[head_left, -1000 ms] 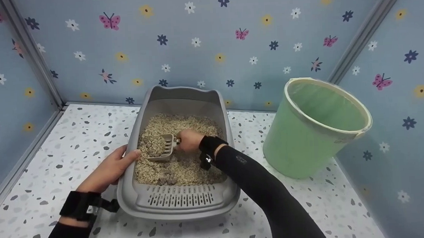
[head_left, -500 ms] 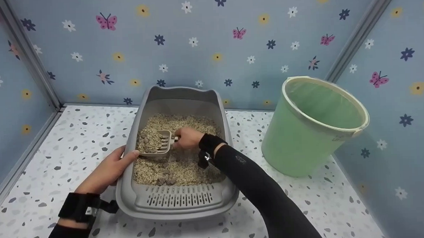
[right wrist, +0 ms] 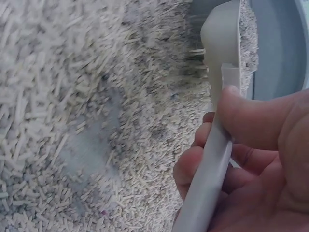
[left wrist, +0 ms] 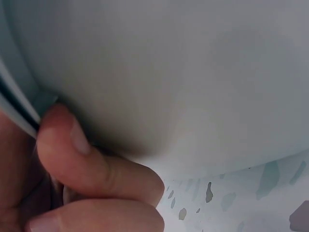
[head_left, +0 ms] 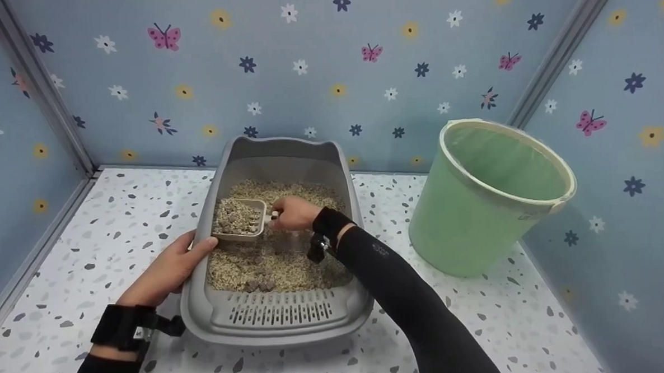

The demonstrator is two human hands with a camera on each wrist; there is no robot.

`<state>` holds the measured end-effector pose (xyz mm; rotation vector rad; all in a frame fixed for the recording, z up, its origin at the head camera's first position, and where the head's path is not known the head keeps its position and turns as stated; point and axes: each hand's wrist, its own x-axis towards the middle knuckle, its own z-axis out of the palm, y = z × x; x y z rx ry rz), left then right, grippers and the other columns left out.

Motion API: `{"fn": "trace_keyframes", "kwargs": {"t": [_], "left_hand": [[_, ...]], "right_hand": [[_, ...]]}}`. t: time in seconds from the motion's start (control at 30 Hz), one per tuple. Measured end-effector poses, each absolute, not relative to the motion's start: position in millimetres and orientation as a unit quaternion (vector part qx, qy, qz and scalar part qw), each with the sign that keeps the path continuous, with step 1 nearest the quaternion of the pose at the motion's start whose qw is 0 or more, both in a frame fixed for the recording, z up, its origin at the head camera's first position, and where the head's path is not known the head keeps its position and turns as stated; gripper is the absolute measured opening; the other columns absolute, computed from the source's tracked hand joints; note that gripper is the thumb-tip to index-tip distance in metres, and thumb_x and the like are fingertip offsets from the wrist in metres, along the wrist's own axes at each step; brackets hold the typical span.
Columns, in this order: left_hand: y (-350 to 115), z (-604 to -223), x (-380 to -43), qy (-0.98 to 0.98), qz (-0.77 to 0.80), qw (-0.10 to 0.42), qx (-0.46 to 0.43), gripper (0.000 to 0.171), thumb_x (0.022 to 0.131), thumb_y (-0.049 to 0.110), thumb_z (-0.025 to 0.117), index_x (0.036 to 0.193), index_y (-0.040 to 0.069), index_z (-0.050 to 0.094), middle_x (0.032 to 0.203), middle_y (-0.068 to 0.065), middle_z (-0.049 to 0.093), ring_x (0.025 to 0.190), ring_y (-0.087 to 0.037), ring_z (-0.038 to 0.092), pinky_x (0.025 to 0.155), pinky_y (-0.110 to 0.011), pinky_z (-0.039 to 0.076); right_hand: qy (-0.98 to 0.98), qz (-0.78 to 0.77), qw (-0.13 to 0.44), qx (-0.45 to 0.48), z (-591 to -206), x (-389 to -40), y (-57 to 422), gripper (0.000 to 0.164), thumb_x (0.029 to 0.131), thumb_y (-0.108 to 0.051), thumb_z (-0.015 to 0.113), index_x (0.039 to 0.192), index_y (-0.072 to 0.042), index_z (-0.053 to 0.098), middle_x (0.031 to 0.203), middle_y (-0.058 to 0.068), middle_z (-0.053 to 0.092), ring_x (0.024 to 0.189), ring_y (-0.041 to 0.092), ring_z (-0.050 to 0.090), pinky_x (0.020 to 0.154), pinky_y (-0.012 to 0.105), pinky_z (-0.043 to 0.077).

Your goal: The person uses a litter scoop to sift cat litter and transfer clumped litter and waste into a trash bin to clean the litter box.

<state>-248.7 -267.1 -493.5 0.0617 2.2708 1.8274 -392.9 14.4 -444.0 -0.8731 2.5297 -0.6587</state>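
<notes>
A grey litter box [head_left: 279, 335] filled with tan pellet litter [head_left: 291, 272] stands on the speckled surface. My left hand [head_left: 170, 266] grips its left rim, thumb over the top; in the left wrist view the curled fingers [left wrist: 96, 169] lie under the rim against the outer wall. My right hand [head_left: 295, 213] holds a beige litter scoop [head_left: 262, 217] by its handle. Litter and dark clumps heap in the scoop, which is held above the litter bed beside the left rim. In the right wrist view, thumb and fingers wrap the scoop's handle [right wrist: 203, 188].
A green bin [head_left: 457, 226] with a cream rim and a clear liner stands to the right of the litter box. Patterned blue wall panels [head_left: 304, 70] enclose the back and sides. Dark clumps [head_left: 260, 285] lie in the litter near the slotted front ledge [head_left: 281, 312].
My right hand has lifted the loaded scoop out of the litter, levelled it and shifted it slightly away from me. My left hand has stayed on the rim.
</notes>
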Motion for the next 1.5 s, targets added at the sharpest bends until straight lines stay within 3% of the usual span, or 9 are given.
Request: {"fn": "trace_keyframes", "kwargs": {"t": [0.13, 0.33, 0.4, 0.47, 0.57, 0.7, 0.97, 1.27, 1.5], "left_hand": [[-266.5, -493.6, -248.6, 0.773, 0.624, 0.113, 0.020, 0.087, 0.116, 0.053, 0.058, 0.176, 0.002, 0.018, 0.122, -0.030, 0.072, 0.087, -0.034, 0.081, 0.071, -0.049, 0.070], [-267.8, -493.5, -249.0, 0.777, 0.619, 0.113, 0.021, 0.088, 0.115, 0.054, 0.058, 0.176, 0.003, 0.019, 0.118, -0.029, 0.071, 0.084, -0.032, 0.080, 0.067, -0.046, 0.069], [-268.5, -494.0, -249.1, 0.779, 0.617, 0.112, 0.020, 0.087, 0.116, 0.054, 0.057, 0.175, 0.003, 0.020, 0.114, -0.026, 0.070, 0.081, -0.029, 0.078, 0.064, -0.044, 0.067], [-268.9, -494.8, -249.1, 0.780, 0.615, 0.113, 0.019, 0.087, 0.115, 0.054, 0.057, 0.175, 0.003, 0.020, 0.109, -0.023, 0.068, 0.074, -0.024, 0.074, 0.059, -0.039, 0.064], [-269.6, -496.1, -248.7, 0.782, 0.613, 0.113, 0.016, 0.087, 0.116, 0.053, 0.056, 0.176, 0.003, 0.019, 0.113, -0.023, 0.068, 0.076, -0.022, 0.074, 0.061, -0.039, 0.065], [-270.8, -497.1, -248.1, 0.786, 0.609, 0.111, 0.014, 0.088, 0.116, 0.053, 0.056, 0.176, 0.002, 0.017, 0.122, -0.026, 0.068, 0.081, -0.026, 0.077, 0.065, -0.042, 0.067], [-273.2, -495.3, -246.5, 0.791, 0.602, 0.113, 0.015, 0.091, 0.115, 0.058, 0.055, 0.177, 0.003, 0.017, 0.116, -0.026, 0.068, 0.076, -0.027, 0.076, 0.061, -0.043, 0.066], [-270.2, -494.9, -247.5, 0.789, 0.603, 0.115, 0.017, 0.092, 0.115, 0.058, 0.056, 0.177, 0.003, 0.015, 0.115, -0.026, 0.068, 0.076, -0.028, 0.076, 0.063, -0.045, 0.067], [-268.6, -494.2, -249.8, 0.785, 0.608, 0.115, 0.026, 0.090, 0.116, 0.055, 0.056, 0.177, 0.003, 0.015, 0.118, -0.028, 0.071, 0.082, -0.031, 0.079, 0.064, -0.046, 0.068]], "right_hand": [[0.898, -0.241, 0.195, -0.311, -441.2, -392.5, 16.7, 0.021, 0.111, -0.019, 0.071, 0.095, -0.009, 0.061, 0.079, -0.003, 0.045, 0.070, 0.013, 0.041, 0.070, 0.027, 0.034], [0.897, -0.264, 0.200, -0.294, -432.7, -388.0, 21.9, 0.018, 0.111, -0.020, 0.071, 0.114, -0.003, 0.076, 0.079, -0.004, 0.054, 0.069, 0.011, 0.048, 0.070, 0.026, 0.040], [0.895, -0.277, 0.200, -0.285, -430.1, -387.6, 23.8, 0.016, 0.111, -0.020, 0.073, 0.103, -0.006, 0.072, 0.077, -0.005, 0.052, 0.068, 0.010, 0.047, 0.069, 0.026, 0.040], [0.894, -0.289, 0.202, -0.277, -427.1, -387.6, 26.4, 0.026, 0.110, -0.021, 0.073, 0.090, -0.012, 0.060, 0.074, -0.005, 0.046, 0.066, 0.011, 0.042, 0.067, 0.027, 0.036], [0.892, -0.299, 0.205, -0.270, -422.1, -387.7, 31.0, 0.035, 0.111, -0.021, 0.072, 0.085, -0.017, 0.049, 0.072, -0.004, 0.038, 0.065, 0.012, 0.037, 0.068, 0.029, 0.032], [0.894, -0.300, 0.193, -0.272, -415.1, -386.2, 37.5, 0.028, 0.112, -0.020, 0.072, 0.089, -0.015, 0.057, 0.073, -0.004, 0.038, 0.066, 0.013, 0.037, 0.069, 0.029, 0.032], [0.909, -0.285, 0.124, -0.278, -396.3, -375.6, 50.1, 0.018, 0.111, -0.020, 0.073, 0.109, -0.003, 0.076, 0.085, -0.002, 0.050, 0.073, 0.015, 0.045, 0.073, 0.029, 0.037], [0.913, -0.285, 0.074, -0.282, -377.2, -360.6, 77.5, 0.021, 0.111, -0.022, 0.073, 0.093, -0.013, 0.066, 0.080, -0.003, 0.052, 0.069, 0.013, 0.046, 0.069, 0.029, 0.038], [0.907, -0.314, 0.062, -0.273, -370.8, -344.3, 104.1, 0.038, 0.109, -0.024, 0.074, 0.078, -0.019, 0.052, 0.073, -0.006, 0.046, 0.063, 0.012, 0.043, 0.063, 0.031, 0.038]]}}
